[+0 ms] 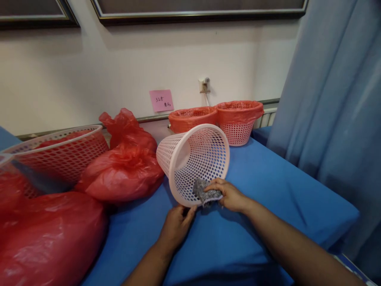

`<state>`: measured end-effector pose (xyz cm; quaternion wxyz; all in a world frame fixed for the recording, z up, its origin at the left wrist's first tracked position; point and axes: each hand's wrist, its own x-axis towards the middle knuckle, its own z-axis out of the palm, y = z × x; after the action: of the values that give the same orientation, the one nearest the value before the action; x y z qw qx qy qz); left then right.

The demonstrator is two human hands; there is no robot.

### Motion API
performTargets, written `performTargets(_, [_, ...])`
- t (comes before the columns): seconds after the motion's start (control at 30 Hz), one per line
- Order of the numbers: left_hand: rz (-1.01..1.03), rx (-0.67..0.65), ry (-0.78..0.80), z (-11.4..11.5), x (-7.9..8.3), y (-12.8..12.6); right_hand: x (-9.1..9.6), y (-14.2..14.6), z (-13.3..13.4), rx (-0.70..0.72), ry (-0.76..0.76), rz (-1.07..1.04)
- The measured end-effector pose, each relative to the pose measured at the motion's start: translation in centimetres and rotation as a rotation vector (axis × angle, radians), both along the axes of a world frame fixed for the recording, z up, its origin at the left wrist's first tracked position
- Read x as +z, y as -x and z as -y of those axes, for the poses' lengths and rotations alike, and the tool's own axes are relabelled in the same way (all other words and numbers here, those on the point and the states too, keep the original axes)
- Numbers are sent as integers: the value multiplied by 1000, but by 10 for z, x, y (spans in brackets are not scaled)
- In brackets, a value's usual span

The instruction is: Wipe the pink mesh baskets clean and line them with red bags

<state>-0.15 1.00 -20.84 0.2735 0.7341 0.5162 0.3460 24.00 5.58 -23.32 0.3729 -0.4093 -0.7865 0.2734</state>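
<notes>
A pale pink perforated plastic basket (165, 153) lies tipped on its side on the blue-covered table, its mouth facing me. My left hand (177, 223) grips the lower rim of this basket, thumb over the edge and fingers partly hidden beneath. In my right hand (230, 194) is a bunched grey cloth (205, 192), closed between thumb and fingers. The cloth rests against the lower inside of the basket's rim. Inside, the basket shows bare holed walls and a solid pale bottom.
Several tied red plastic bags (125, 174) and a white mesh basket (59, 155) with red plastic stand at left. Two baskets with red liners, one of them a pink basket (236, 133), stand behind by the wall. A blue curtain (333, 91) hangs at right, near the table edge.
</notes>
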Motion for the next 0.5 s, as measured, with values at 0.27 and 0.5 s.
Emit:
performTargets(0.27, [96, 115, -106, 6, 4, 8, 1, -27, -18, -397, -78, 36])
performTargets(0.5, [113, 91, -94, 5, 9, 3, 1, -22, -11, -178, -70, 7])
